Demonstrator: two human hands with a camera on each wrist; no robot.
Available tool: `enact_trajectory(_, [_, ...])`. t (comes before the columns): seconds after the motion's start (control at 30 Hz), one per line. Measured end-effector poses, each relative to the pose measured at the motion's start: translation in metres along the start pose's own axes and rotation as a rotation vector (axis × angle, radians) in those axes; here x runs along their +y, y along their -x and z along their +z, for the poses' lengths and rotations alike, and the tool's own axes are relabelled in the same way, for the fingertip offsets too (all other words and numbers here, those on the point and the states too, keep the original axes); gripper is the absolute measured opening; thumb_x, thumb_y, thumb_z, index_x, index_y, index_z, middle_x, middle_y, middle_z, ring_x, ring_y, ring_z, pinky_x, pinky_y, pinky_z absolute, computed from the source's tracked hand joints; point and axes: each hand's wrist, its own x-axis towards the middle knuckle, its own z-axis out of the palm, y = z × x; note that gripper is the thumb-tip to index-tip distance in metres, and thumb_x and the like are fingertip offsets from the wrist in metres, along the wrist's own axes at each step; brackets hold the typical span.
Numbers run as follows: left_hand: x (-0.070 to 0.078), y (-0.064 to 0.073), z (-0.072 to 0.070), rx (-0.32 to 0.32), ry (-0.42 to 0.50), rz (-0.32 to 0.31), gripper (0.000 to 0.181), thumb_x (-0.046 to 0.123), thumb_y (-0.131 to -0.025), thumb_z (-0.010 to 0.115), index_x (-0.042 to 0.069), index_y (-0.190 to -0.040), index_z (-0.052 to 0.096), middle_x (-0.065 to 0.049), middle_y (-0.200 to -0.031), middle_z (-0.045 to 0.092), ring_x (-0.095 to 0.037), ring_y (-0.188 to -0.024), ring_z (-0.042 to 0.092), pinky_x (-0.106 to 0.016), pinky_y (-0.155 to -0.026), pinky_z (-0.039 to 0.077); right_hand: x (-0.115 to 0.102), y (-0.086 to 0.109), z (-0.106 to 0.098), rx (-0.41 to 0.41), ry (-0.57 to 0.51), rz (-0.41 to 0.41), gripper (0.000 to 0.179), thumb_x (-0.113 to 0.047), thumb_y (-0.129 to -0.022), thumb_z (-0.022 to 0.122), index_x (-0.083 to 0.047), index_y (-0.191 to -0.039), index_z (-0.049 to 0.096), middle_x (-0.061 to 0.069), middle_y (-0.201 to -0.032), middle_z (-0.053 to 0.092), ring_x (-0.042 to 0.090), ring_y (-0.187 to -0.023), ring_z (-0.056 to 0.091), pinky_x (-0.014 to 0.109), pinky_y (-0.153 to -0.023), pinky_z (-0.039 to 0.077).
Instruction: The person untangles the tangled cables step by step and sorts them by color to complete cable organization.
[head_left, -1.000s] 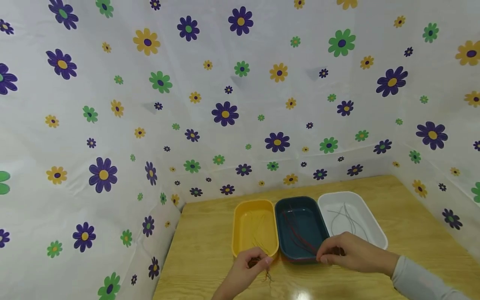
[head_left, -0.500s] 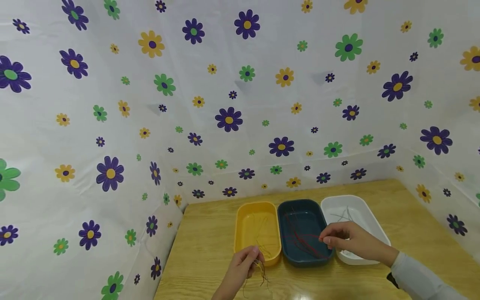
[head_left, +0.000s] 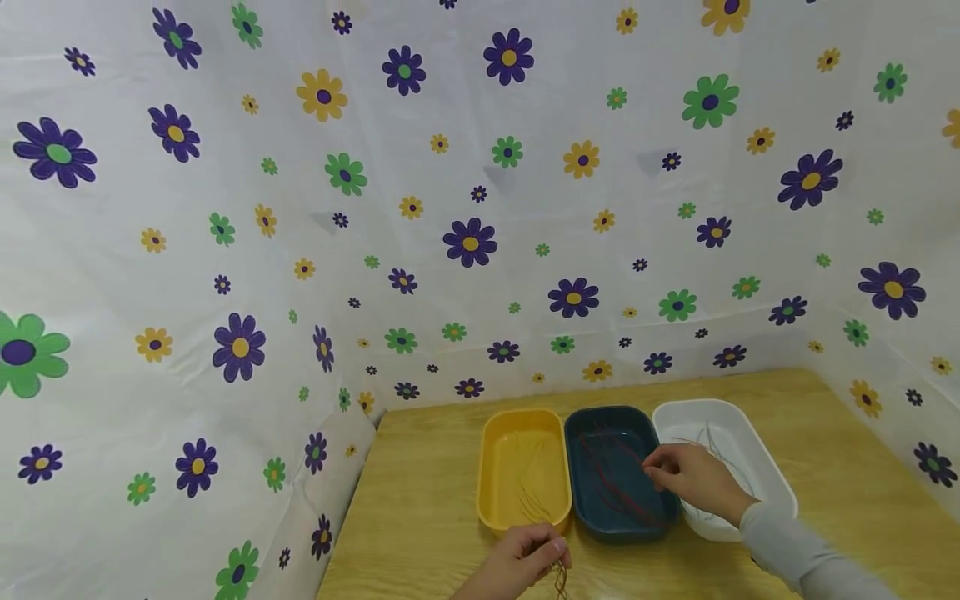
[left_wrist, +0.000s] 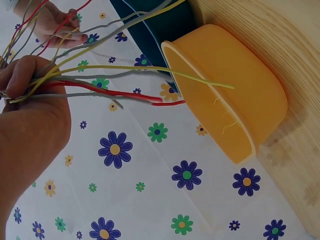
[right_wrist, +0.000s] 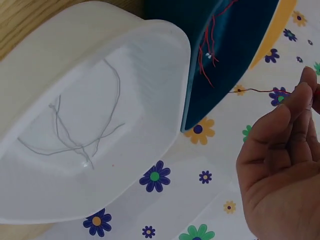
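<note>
My left hand (head_left: 521, 560) holds a bundle of thin wires (left_wrist: 107, 93), red, grey and yellow, in front of the yellow container (head_left: 486, 467). In the left wrist view the loose wire ends fan out past the fingers, some overlapping the yellow container's rim. My right hand (head_left: 693, 479) is over the side where the dark blue container (head_left: 573, 500) meets the white container (head_left: 783, 487). Its thumb and fingertips pinch a thin red wire (right_wrist: 257, 90), whose free end points toward the dark blue container.
The three containers stand side by side on a wooden table (head_left: 420, 467). Several red wires (head_left: 606, 483) lie in the dark blue one, grey wires (right_wrist: 75, 148) in the white one, and thin yellow wires (head_left: 531, 500) in the yellow one. A flower-print sheet (head_left: 420, 167) hangs behind and at the sides.
My right hand has risen from the dark blue container's front corner toward the white container, with a red wire pinched. My left hand has shifted slightly right with its bundle. The head view has shifted slightly.
</note>
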Motion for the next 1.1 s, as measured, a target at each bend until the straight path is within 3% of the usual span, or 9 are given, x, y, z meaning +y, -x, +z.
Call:
enact_trajectory(0.17, [-0.001, -0.003, 0.002, -0.014, 0.007, -0.009, 0.045, 0.027, -0.11, 0.051, -0.017, -0.106, 0.063, 0.007, -0.064, 0.042, -0.001, -0.053, 0.035, -0.017, -0.054, 0.031, 0.004, -0.005, 0.019, 0.002, 0.098, 0.118, 0.01, -0.018, -0.094, 0.073, -0.011, -0.1, 0.076, -0.007, -0.074, 0.068, 0.011, -0.065, 0.061, 0.033, -0.058, 0.048])
enact_trajectory(0.33, [-0.002, -0.003, 0.002, -0.007, 0.012, -0.025, 0.051, 0.033, -0.11, 0.05, -0.016, -0.107, 0.063, 0.008, -0.066, 0.044, -0.002, -0.054, 0.037, -0.017, -0.055, 0.033, 0.01, -0.012, 0.037, 0.016, 0.266, 0.136, 0.005, -0.021, -0.089, 0.078, -0.018, -0.089, 0.074, -0.007, -0.079, 0.07, 0.01, -0.068, 0.062, 0.036, -0.061, 0.052])
enact_trajectory(0.43, [0.0, -0.001, 0.003, 0.008, 0.0, -0.034, 0.051, 0.033, -0.111, 0.049, -0.015, -0.106, 0.064, 0.007, -0.067, 0.045, -0.002, -0.055, 0.037, -0.016, -0.055, 0.033, 0.011, -0.014, 0.044, 0.031, 0.307, 0.134, 0.008, -0.02, -0.086, 0.079, -0.018, -0.083, 0.072, -0.006, -0.078, 0.069, 0.011, -0.068, 0.062, 0.037, -0.061, 0.053])
enact_trajectory(0.73, [0.001, 0.004, 0.004, -0.017, 0.063, -0.106, 0.055, 0.038, -0.109, 0.051, -0.016, -0.114, 0.062, 0.011, -0.063, 0.042, -0.001, -0.052, 0.035, -0.016, -0.051, 0.031, 0.012, -0.013, 0.056, -0.043, 0.329, 0.175, 0.01, -0.02, -0.085, 0.08, -0.016, -0.08, 0.072, -0.006, -0.076, 0.067, 0.012, -0.068, 0.06, 0.039, -0.062, 0.053])
enact_trajectory(0.97, [0.004, 0.001, -0.006, -0.031, 0.026, -0.047, 0.046, 0.028, -0.111, 0.049, -0.015, -0.116, 0.063, 0.009, -0.071, 0.045, 0.0, -0.058, 0.039, -0.015, -0.057, 0.034, 0.007, -0.011, 0.053, -0.006, 0.295, 0.181, 0.009, -0.024, -0.085, 0.08, -0.02, -0.085, 0.073, -0.008, -0.083, 0.07, 0.012, -0.074, 0.064, 0.04, -0.067, 0.054])
enact_trajectory(1.1, [0.005, -0.001, -0.011, -0.066, 0.048, -0.055, 0.046, 0.031, -0.11, 0.051, -0.012, -0.122, 0.063, 0.009, -0.074, 0.046, 0.0, -0.061, 0.04, -0.015, -0.059, 0.036, -0.01, -0.002, 0.048, -0.032, 0.193, 0.104, 0.006, -0.025, -0.089, 0.078, -0.021, -0.09, 0.074, -0.01, -0.088, 0.072, 0.011, -0.078, 0.066, 0.036, -0.067, 0.054])
